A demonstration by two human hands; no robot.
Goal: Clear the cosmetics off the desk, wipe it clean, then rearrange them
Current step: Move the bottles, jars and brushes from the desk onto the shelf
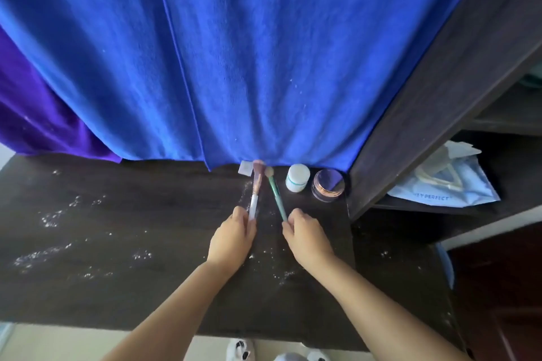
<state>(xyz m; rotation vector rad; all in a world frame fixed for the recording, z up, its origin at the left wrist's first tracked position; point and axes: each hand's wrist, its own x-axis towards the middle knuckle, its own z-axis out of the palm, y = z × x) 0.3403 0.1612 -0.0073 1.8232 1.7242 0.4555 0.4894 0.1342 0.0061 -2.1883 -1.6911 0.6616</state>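
Note:
On the dark wooden desk [117, 287] two makeup brushes lie near the back. My left hand [234, 234] grips the white handle end of the pink brush [255, 184]. The handle end of the green brush [275, 193] is held in my right hand [305, 231]. Both brush heads point toward the blue cloth. A white jar [297, 177] and a round jar with a shiny lid [328, 184] stand to the right of the brushes. A small pale square item [245, 168] lies by the pink brush head. White powder specks are scattered over the desk.
A blue cloth [234, 53] hangs behind the desk, with a purple cloth [35, 114] at the left. A dark shelf unit [440, 97] stands on the right, holding a light blue packet [448, 184]. Slippered feet [243, 350] show below the desk's front edge.

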